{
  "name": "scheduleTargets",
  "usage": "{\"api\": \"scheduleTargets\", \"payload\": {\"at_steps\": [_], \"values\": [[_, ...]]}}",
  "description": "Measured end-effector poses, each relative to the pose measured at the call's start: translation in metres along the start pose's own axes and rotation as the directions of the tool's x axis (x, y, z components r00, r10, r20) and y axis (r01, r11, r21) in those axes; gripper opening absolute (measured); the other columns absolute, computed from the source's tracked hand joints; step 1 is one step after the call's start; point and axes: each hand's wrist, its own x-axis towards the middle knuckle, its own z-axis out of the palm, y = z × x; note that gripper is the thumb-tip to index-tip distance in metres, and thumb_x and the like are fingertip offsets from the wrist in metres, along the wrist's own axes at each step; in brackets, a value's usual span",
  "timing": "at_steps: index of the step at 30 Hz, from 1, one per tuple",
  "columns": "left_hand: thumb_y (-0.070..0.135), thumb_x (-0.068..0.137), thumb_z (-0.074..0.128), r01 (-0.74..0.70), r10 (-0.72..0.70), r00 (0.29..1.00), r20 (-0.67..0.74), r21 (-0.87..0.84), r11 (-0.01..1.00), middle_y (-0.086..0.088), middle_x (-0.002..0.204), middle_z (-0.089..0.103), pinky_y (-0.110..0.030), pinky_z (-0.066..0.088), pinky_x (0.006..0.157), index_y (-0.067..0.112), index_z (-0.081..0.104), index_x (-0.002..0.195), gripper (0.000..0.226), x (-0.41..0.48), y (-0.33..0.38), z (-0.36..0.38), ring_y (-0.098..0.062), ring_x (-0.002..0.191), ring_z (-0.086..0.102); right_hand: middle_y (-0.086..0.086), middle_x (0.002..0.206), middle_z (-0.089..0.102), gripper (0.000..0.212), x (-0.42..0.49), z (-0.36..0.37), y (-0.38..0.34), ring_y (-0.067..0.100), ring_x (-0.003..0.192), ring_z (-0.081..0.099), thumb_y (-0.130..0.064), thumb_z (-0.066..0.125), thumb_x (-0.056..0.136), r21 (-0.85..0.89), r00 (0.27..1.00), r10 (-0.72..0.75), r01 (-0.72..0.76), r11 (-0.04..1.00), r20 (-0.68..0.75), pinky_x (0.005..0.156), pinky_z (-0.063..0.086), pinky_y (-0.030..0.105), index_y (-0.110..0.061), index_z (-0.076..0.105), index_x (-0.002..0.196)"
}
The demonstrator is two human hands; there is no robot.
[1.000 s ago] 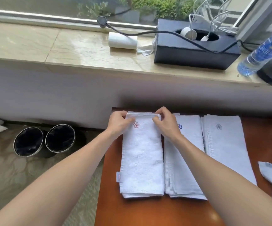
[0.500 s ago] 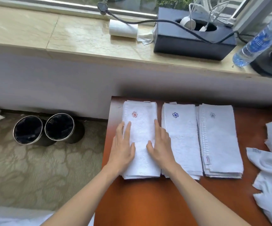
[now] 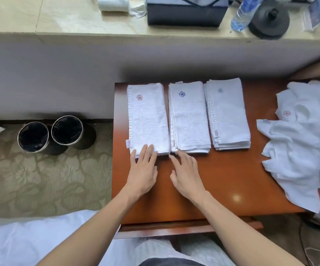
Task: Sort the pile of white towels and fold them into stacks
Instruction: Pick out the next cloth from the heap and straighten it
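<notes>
**3 folded stacks, 1 loose pile**

I see 3 folded stacks in a row at the far side of the red-brown wooden table point(image 3: 222, 179): red-flower white towel stack point(image 3: 147, 120), blue-flower white towel stack point(image 3: 189, 118), grey-flower white towel stack point(image 3: 228, 116). My left hand point(image 3: 142, 169) lies flat, fingers straight & a bit spread, tips on the red-flower stack's near edge. My right hand point(image 3: 187, 173) is the same, tips at the blue-flower stack's near-left corner. The loose white towel pile point(image 3: 299, 150) lies apart, on the table's right. Two black round bins point(image 3: 33, 137) stand on the carpet to the left.

The towel pile point(image 3: 301, 154) runs off the right edge; the dark box point(image 3: 186, 16) and bottle point(image 3: 240, 16) are cropped at the top. Print on the tag point(image 3: 127, 143) is unreadable.
</notes>
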Motion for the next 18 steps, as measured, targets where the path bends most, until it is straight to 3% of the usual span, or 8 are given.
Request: {"api": "scheduleTargets", "payload": {"at_steps": [3, 9, 14, 18], "values": [[0.032, 0.105, 0.041, -0.035, 0.035, 0.999, -0.003, -0.008, 0.999, -0.003, 0.171, 0.018, -0.054, 0.004, 0.126, 0.016, 0.030, 0.160, 0.059, -0.021, 0.032, 0.007, -0.024, 0.159, 0.007, 0.009, 0.156, 0.045, 0.052, -0.034, -0.006, 0.019, 0.025, 0.146, 0.037, -0.018, 0.054, 0.098, 0.079, 0.999, 0.036, -0.033, 0.996, -0.028, 0.126, 0.020, 0.044, -0.015, 0.050, 0.150], [0.033, 0.105, 0.040, -0.160, 0.161, 0.987, -0.012, 0.017, 0.987, -0.002, 0.172, 0.015, -0.055, -0.001, 0.126, 0.018, 0.026, 0.162, 0.061, -0.042, 0.141, 0.011, -0.021, 0.160, 0.003, -0.003, 0.166, 0.033, 0.053, -0.123, -0.020, 0.097, 0.014, 0.154, 0.023, -0.038, 0.044, 0.106, 0.140, 0.988, 0.143, -0.134, 0.981, -0.051, 0.126, 0.002, 0.037, -0.026, 0.038, 0.157], [0.032, 0.105, 0.041, -0.237, 0.237, 0.971, 0.019, 0.070, 0.969, -0.003, 0.172, 0.013, -0.056, 0.002, 0.126, 0.018, 0.028, 0.161, 0.059, -0.065, 0.255, 0.029, -0.024, 0.160, 0.003, 0.000, 0.165, 0.036, 0.053, -0.211, -0.031, 0.181, 0.018, 0.154, 0.025, -0.035, 0.045, 0.105, 0.176, 0.980, 0.186, -0.172, 0.969, -0.071, 0.129, 0.011, 0.042, -0.022, 0.041, 0.157], [0.037, 0.105, 0.039, -0.341, 0.339, 0.940, 0.036, 0.105, 0.934, -0.002, 0.173, 0.011, -0.054, -0.001, 0.127, 0.019, 0.023, 0.162, 0.062, -0.076, 0.353, 0.051, -0.023, 0.160, 0.001, 0.002, 0.163, 0.038, 0.053, -0.298, -0.043, 0.262, 0.018, 0.153, 0.028, -0.031, 0.049, 0.104, 0.210, 0.942, 0.312, -0.282, 0.936, -0.126, 0.128, 0.014, 0.041, -0.019, 0.044, 0.155]]}}
